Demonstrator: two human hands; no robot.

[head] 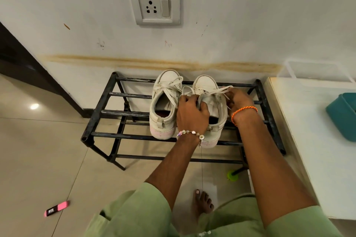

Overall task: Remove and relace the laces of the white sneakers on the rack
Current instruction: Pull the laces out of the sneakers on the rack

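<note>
Head view: two hands reach down to two sneakers standing side by side on the rack (100,113). Left hand (191,111) curls over the right sneaker's (213,102) tongue, gripping it; right hand (239,100) pinches its lace (221,90). Left sneaker (163,106) stays tied.

Whites and pastels showing against a black rack

The two white sneakers (163,102) (212,102) are wearing pale pink at the heel soles, sitting on the black metal rack (107,113); a stone and pearl bracelet (190,133) is glinting on the left wrist, an orange thread band (243,110) glowing on the right, sage-green sleeves (134,211) filling the foreground, a teal tub (342,115) peeking in, a pink-and-black eraser (56,208) lying on beige tiles (38,159), a brownish streak (154,63) running across the off-white wall (250,15).
</note>
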